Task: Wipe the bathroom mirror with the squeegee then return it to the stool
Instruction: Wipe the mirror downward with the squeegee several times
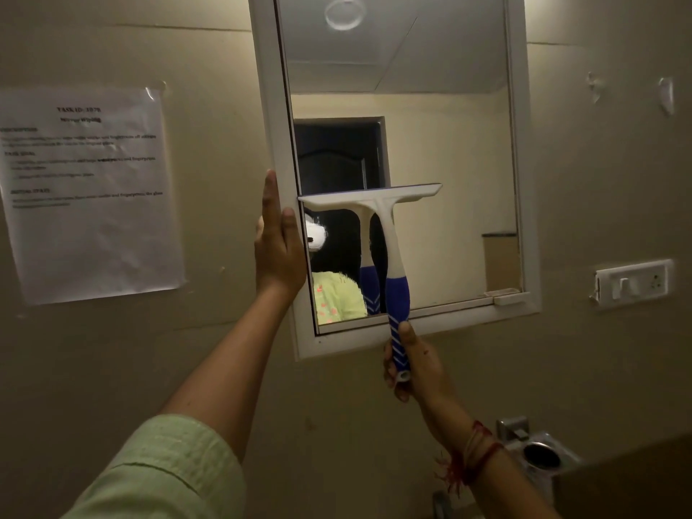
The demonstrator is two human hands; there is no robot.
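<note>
Below the mirror (449,151), your right hand (412,365) is wrapped round the blue end of the squeegee (388,239), thumb up along the handle, blade level across the lower left glass. Your left hand (279,241) rests straight-fingered along the left frame, thumb on its front. A printed sheet (86,192) hangs left on the wall, a switch plate (633,280) right, and a metal holder (539,455) below.

Worn on the person's head, the single camera faces the wall (112,350) from near, the mirror (430,144) at twelve o'clock.
</note>
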